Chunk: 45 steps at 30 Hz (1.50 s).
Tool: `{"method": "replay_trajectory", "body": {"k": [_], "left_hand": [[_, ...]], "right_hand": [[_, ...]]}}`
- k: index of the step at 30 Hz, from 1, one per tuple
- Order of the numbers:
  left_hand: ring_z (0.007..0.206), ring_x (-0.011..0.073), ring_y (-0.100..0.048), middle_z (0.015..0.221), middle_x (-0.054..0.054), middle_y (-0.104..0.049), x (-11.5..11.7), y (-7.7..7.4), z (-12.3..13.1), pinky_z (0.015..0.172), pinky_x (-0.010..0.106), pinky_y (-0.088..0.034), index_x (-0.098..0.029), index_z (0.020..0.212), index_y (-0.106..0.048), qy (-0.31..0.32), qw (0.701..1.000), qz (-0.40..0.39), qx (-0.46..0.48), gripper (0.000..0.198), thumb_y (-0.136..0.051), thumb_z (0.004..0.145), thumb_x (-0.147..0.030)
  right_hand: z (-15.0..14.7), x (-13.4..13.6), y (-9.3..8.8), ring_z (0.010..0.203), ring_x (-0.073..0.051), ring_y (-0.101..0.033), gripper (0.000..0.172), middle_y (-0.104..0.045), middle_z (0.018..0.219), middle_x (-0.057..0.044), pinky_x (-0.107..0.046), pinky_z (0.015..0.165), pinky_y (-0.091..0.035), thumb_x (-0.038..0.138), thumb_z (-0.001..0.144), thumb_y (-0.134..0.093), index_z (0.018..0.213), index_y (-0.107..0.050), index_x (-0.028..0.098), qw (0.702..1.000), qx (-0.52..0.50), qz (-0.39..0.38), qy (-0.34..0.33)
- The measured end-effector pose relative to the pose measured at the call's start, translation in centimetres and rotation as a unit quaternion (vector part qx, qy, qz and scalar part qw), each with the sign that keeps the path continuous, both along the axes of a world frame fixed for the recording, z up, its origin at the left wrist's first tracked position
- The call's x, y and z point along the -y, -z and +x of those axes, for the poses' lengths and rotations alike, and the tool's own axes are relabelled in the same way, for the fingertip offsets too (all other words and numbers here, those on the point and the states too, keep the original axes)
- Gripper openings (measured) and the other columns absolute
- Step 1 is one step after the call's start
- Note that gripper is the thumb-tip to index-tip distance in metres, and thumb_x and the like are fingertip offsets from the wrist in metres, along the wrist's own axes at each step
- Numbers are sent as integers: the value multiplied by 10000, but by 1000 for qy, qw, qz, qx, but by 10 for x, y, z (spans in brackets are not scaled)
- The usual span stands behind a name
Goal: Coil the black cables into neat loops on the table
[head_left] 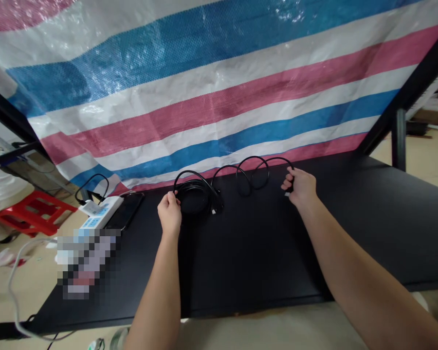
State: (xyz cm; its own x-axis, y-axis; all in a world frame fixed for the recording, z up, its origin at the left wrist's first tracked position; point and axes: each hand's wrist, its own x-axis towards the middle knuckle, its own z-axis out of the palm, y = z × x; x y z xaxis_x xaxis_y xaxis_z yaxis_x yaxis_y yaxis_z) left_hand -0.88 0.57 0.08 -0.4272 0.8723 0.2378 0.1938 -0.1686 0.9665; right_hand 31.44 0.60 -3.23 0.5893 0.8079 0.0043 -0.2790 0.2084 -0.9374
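Note:
A black cable (pixel 192 183) lies partly coiled on the black tabletop (pixel 241 262), in front of the striped sheet. My left hand (pixel 169 212) is closed on the coil's left side, thumb and fingers pinching the cable. Farther right, my right hand (pixel 302 187) grips the cable near one end, and a small metal plug tip (pixel 287 194) pokes out below the fist. Between the hands the cable runs in loose, wavy loops. Another pale-tipped connector (pixel 214 211) rests at the coil's right edge.
On the left stand a white power strip (pixel 105 209) with a charger plugged in and a dark phone (pixel 131 209). A blurred-out patch covers the items in front of them. A red stool (pixel 36 214) is on the floor. A striped plastic sheet (pixel 211 107) hangs behind, between black frame posts.

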Motion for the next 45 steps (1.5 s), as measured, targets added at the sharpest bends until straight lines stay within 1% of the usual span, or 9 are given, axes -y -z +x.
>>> {"method": "replay_trajectory", "body": {"k": [6,10,14,23,27,32,38,42,45], "left_hand": [[333,51,-291,430,-80,-345,4,-7,5,363,197,-228,-193,527,-434,51,993,-75,71,357,-536,786,-417],[390,99,-427,420,-32,-451,4,-5,3,436,225,-331,-191,521,-517,49,995,-83,-10,321,-532,779,-382],[516,161,-554,515,30,-607,3,0,0,525,265,-393,-198,532,-601,28,988,-100,-114,279,-519,763,-331],[505,193,-582,507,31,-610,8,0,6,557,290,-402,-225,527,-612,26,972,-97,-213,241,-519,743,-276],[473,190,-578,467,21,-589,12,-4,10,571,294,-423,-223,514,-611,13,972,-90,-215,236,-530,731,-263],[425,177,-564,451,8,-582,14,-7,12,548,297,-443,-216,500,-611,9,980,-104,-170,236,-535,718,-266],[476,198,-586,448,16,-566,14,-3,13,556,302,-436,-225,483,-589,13,979,-100,-179,236,-544,708,-282],[565,236,-611,473,41,-572,18,-5,24,602,321,-427,-236,474,-552,-23,969,-77,-235,240,-547,708,-289],[580,229,-611,517,47,-594,24,-7,34,614,316,-425,-232,484,-540,-33,965,-65,-252,233,-544,710,-292]], "right_hand": [[-13,6,-10,341,-98,-375,215,-390,423,68,-240,318,-309,362,659,-633,607,-461,243,997,-7,36,-68],[-23,13,-20,414,-105,-464,169,-583,556,11,-222,329,-311,219,530,-654,606,-503,226,996,-14,22,-91],[-34,19,-26,431,-92,-454,178,-656,642,-27,-201,327,-243,219,504,-679,634,-557,210,990,23,4,-140],[-52,26,-24,421,-75,-388,193,-529,529,36,-224,381,-245,291,518,-690,665,-615,190,956,138,32,-257],[-59,26,-22,464,-79,-412,269,-561,607,37,-237,435,-316,305,494,-721,679,-550,208,952,173,41,-249],[-71,25,-21,539,-110,-469,301,-508,564,55,-266,526,-397,282,495,-728,624,-462,228,954,251,19,-162],[-79,23,-24,428,-93,-372,199,-450,488,49,-225,359,-247,371,570,-636,610,-501,230,988,108,3,-108],[-96,28,-23,449,-92,-366,324,-427,516,66,-225,376,-269,470,519,-675,675,-510,239,988,88,37,-124],[-111,32,-18,500,-100,-401,481,-455,578,81,-244,449,-343,391,391,-783,748,-493,250,973,174,61,-139]]}}
